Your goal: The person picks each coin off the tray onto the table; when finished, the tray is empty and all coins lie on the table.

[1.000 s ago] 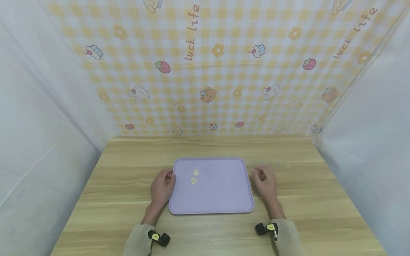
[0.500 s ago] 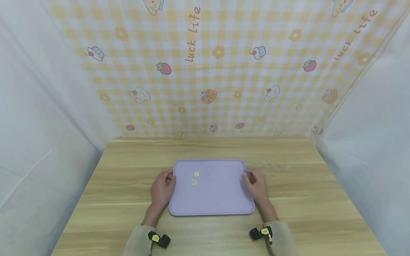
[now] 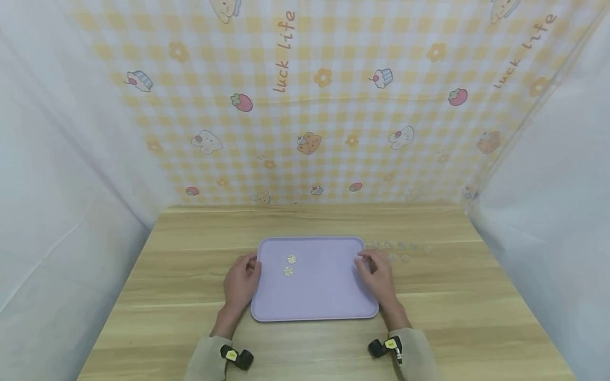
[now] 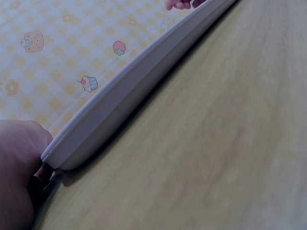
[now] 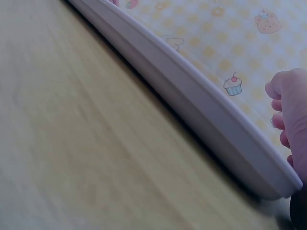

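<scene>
A lilac tray [image 3: 314, 296] lies on the table, bearing two small round patterned discs [image 3: 288, 271] near its left side. My left hand [image 3: 240, 283] grips the tray's left edge; in the left wrist view the thumb [image 4: 21, 143] lies by the rim with a finger below it. Over the tray's right edge, my right hand [image 3: 378, 278] has thumb and fingers curled together. The right wrist view shows a sliver of a clear disc [image 5: 273, 120] at those fingertips, mostly hidden.
Several similar clear discs [image 3: 402, 245] lie in rows on the wooden table [image 3: 452, 317], right of the tray. A yellow checked cloth [image 3: 333, 116] hangs behind the table, with white sheets [image 3: 548, 174] at both sides.
My right hand has moved left from beside the tray to over its right edge, uncovering two discs on the table. The left hand and tray stay put.
</scene>
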`<state>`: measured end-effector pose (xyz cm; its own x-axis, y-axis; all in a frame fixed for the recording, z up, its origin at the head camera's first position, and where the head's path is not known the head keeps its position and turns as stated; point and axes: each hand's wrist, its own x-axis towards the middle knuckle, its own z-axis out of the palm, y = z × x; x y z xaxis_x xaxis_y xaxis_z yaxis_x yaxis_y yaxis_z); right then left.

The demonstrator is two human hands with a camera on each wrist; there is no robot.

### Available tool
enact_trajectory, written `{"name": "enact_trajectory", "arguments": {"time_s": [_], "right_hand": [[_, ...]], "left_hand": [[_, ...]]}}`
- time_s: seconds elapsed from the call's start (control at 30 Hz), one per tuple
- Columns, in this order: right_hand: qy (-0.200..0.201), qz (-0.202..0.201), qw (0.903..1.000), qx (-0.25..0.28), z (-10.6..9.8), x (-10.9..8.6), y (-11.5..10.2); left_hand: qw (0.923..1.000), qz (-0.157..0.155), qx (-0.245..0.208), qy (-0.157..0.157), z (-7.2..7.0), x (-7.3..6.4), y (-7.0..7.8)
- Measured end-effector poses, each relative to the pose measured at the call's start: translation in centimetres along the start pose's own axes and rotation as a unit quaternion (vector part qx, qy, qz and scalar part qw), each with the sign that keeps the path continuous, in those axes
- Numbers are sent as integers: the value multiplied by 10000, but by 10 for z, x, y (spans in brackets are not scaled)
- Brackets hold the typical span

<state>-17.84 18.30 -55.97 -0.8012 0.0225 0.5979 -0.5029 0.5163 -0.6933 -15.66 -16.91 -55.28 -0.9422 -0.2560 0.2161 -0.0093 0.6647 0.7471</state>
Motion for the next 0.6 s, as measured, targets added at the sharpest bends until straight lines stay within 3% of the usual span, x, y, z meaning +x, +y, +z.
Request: {"name": "enact_trajectory", "arguments": {"time_s": [0.43,0.6], "right_hand": [[-72,-353,9990,-276,8,7,-10],[-82,-592,9978,-292,14,9,-17]], "left_hand": [[9999,122,-38,-10,2,3,-1],[10000,11,-18,-36,0,1,-2]]}}
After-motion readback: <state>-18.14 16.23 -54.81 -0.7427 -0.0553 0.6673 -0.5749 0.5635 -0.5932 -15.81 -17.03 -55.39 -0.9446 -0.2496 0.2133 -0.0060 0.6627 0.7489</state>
